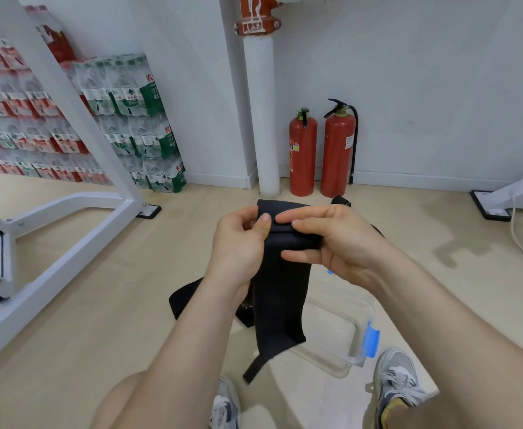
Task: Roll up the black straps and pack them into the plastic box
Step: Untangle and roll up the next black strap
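Observation:
A wide black strap [280,292] hangs in the air in front of me, its top end folded over into the start of a roll. My left hand [241,243] pinches the left side of that fold with thumb on top. My right hand [331,239] grips the right side, fingers curled over the fold. The strap's narrow tail dangles toward the floor. A clear plastic box [337,329] with blue clips stands open on the floor below my right forearm. Another black strap [186,297] lies on the floor left of the box, partly hidden by my left arm.
Two red fire extinguishers [322,150] stand by a white pipe [261,113] at the wall. Stacked packs of bottled water [136,125] fill the left. A white metal frame [68,224] crosses the left floor. My shoes [396,379] are near the box.

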The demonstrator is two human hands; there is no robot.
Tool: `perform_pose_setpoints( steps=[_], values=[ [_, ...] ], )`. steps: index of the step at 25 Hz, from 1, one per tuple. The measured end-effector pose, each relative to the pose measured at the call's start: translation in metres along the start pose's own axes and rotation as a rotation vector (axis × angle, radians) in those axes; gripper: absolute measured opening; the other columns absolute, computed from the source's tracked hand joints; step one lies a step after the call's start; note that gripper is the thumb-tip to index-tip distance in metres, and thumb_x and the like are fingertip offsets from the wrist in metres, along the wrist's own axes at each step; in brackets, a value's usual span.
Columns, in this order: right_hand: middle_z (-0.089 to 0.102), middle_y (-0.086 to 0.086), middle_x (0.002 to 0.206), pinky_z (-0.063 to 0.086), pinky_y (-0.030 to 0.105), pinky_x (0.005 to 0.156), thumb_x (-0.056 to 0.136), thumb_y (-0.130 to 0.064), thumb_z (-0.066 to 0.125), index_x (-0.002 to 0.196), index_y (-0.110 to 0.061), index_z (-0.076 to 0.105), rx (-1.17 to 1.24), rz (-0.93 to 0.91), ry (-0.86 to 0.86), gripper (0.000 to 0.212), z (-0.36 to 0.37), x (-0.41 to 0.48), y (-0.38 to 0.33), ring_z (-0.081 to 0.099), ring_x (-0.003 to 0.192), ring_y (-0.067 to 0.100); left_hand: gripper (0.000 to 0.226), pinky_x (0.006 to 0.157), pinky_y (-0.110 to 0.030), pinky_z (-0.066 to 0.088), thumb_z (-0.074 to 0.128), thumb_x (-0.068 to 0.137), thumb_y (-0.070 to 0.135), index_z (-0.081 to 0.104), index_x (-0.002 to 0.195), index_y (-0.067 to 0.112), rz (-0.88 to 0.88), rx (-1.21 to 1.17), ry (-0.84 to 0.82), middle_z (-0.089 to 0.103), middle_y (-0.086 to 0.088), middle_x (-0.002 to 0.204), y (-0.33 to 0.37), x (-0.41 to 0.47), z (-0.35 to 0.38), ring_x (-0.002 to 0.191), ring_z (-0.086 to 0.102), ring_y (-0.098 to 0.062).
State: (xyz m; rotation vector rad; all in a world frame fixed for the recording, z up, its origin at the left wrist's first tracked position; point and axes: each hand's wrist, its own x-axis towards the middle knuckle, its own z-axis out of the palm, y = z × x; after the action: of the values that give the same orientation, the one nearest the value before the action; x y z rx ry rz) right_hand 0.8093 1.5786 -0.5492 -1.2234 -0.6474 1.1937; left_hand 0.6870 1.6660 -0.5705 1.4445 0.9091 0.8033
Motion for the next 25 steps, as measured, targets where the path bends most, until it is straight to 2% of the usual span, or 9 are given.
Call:
perform_pose_setpoints(
  steps=[2, 5, 8, 10, 12, 15, 19, 22, 25],
  values=[
    [0.074, 0.016, 0.104, 0.062, 0.036, 0.066, 0.097, 0.008, 0.045, 0.1, 0.0, 0.074, 0.055, 0.013, -0.017, 0.03, -0.002, 0.0, -0.005, 0.074, 0.089, 0.026, 0.024, 0.091, -0.046, 0.056, 0.055, 0.1, 0.028, 0.069, 0.115, 0.015, 0.019, 0.007, -0.032, 0.075, -0.006, 0.104, 0.0, -0.002, -0.004, 0.099, 0.072, -0.024],
    [0.074, 0.014, 0.102, 0.061, 0.032, 0.069, 0.097, 0.008, 0.041, 0.101, -0.001, 0.071, 0.408, -0.083, 0.07, 0.032, -0.007, 0.002, -0.015, 0.074, 0.09, 0.025, 0.035, 0.089, -0.04, 0.056, 0.07, 0.09, 0.031, 0.065, 0.12, 0.015, -0.091, -0.037, -0.342, 0.075, -0.006, 0.108, 0.002, -0.008, -0.014, 0.102, 0.072, -0.024],
    [0.072, 0.009, 0.108, 0.061, 0.031, 0.071, 0.098, 0.005, 0.042, 0.111, -0.004, 0.069, 0.664, -0.218, 0.263, 0.031, -0.027, 0.005, -0.024, 0.071, 0.095, 0.022, 0.021, 0.078, -0.026, 0.059, 0.069, 0.091, 0.01, 0.07, 0.111, 0.012, -0.176, 0.483, -0.596, 0.077, 0.0, 0.094, -0.003, -0.017, -0.025, 0.081, 0.073, -0.01],
    [0.068, 0.005, 0.117, 0.06, 0.03, 0.068, 0.099, 0.002, 0.044, 0.123, -0.01, 0.066, 0.499, -0.254, 0.347, 0.034, -0.04, 0.008, -0.025, 0.067, 0.105, 0.02, 0.015, 0.057, -0.018, 0.054, 0.062, 0.095, 0.008, 0.068, 0.108, 0.012, -0.198, 0.526, -0.528, 0.074, 0.006, 0.078, -0.003, -0.022, -0.028, 0.06, 0.068, -0.004],
    [0.061, 0.001, 0.128, 0.059, 0.028, 0.065, 0.099, 0.0, 0.047, 0.134, -0.017, 0.059, 0.182, -0.272, 0.35, 0.04, -0.043, 0.009, -0.023, 0.061, 0.112, 0.018, 0.013, 0.049, -0.026, 0.048, 0.064, 0.094, 0.009, 0.065, 0.107, 0.011, -0.157, 0.314, -0.355, 0.071, 0.004, 0.068, -0.002, -0.019, -0.034, 0.05, 0.063, -0.012],
    [0.059, -0.018, 0.118, 0.061, 0.031, 0.07, 0.094, -0.004, 0.062, 0.151, -0.026, 0.036, -0.204, -0.231, 0.132, 0.067, -0.029, -0.001, -0.017, 0.065, 0.099, 0.005, 0.013, 0.05, -0.031, 0.026, 0.071, 0.091, 0.014, 0.062, 0.1, 0.012, -0.04, 0.026, -0.146, 0.063, -0.002, 0.065, 0.001, -0.012, -0.04, 0.04, 0.042, -0.013],
    [0.047, -0.011, 0.139, 0.061, 0.036, 0.082, 0.078, 0.002, 0.078, 0.155, -0.04, 0.015, -0.31, -0.113, -0.086, 0.108, -0.001, -0.007, 0.002, 0.067, 0.109, 0.014, 0.02, 0.043, -0.022, 0.036, 0.073, 0.087, 0.011, 0.059, 0.101, 0.01, 0.033, -0.05, -0.196, 0.065, -0.009, 0.071, 0.004, -0.018, -0.029, 0.042, 0.041, -0.014],
    [0.053, -0.001, 0.138, 0.06, 0.037, 0.084, 0.075, 0.012, 0.076, 0.155, -0.038, 0.019, -0.264, -0.164, 0.001, 0.11, 0.004, -0.001, 0.003, 0.067, 0.109, 0.019, 0.048, 0.052, -0.024, 0.049, 0.08, 0.078, 0.018, 0.056, 0.119, 0.01, 0.013, -0.101, -0.218, 0.072, -0.009, 0.082, 0.008, -0.022, -0.027, 0.054, 0.06, -0.018],
    [0.066, -0.004, 0.119, 0.06, 0.032, 0.077, 0.076, 0.018, 0.071, 0.153, -0.033, 0.027, -0.143, -0.2, 0.019, 0.103, -0.003, 0.002, 0.0, 0.072, 0.097, 0.015, 0.067, 0.079, -0.036, 0.06, 0.084, 0.067, 0.005, 0.054, 0.124, 0.023, 0.031, -0.191, -0.316, 0.073, -0.018, 0.102, 0.012, -0.02, -0.041, 0.083, 0.071, -0.029]
  ],
)
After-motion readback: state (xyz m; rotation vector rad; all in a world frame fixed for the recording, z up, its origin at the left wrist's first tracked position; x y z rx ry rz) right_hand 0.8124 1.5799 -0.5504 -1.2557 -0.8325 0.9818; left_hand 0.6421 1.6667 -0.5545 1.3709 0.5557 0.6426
